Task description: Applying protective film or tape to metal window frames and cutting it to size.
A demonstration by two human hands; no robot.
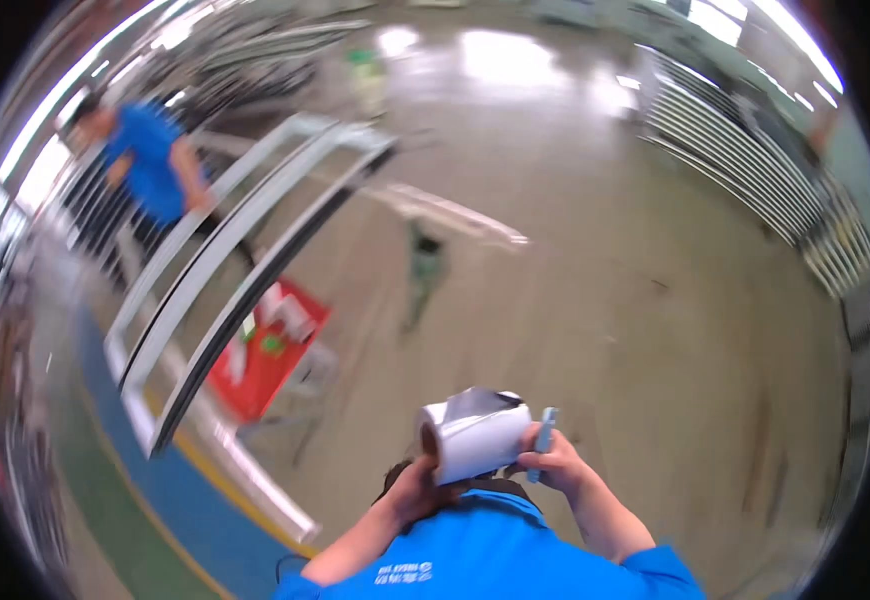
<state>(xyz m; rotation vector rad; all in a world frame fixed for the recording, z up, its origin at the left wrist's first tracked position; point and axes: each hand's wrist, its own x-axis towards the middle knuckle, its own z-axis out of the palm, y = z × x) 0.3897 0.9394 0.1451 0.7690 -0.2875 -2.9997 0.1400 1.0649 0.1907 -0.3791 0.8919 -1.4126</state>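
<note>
In the head view, the left grip (418, 488) holds the white roll (480, 440) low at its left end. The right grip (558, 463) holds a blue tool (549, 418) and touches the roll's right end. The roll sits between both grips.

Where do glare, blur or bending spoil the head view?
Head view: white glare on the far floor; blur on the co-worker at left; slatted railings at upper right bowed by the fisheye; the white roll, lower centre, reads clearer.
</note>
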